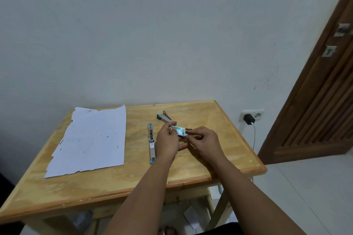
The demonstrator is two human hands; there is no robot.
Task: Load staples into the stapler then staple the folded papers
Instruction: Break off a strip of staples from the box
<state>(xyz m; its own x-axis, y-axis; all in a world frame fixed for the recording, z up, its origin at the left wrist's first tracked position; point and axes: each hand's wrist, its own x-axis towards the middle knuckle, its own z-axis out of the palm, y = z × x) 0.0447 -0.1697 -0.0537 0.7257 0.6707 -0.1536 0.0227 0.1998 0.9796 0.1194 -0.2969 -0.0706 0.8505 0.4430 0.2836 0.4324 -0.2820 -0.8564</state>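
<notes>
At frame centre, the left hand point(168, 144) grips a small green-and-white cardboard staple box point(178, 131); right hand point(205, 142) fingers pinch its end. The opened silver stapler point(151, 143) lies just left, white papers point(89, 140) further left. Step judged: extracting staples. Next: seat a strip in the stapler's channel.
</notes>
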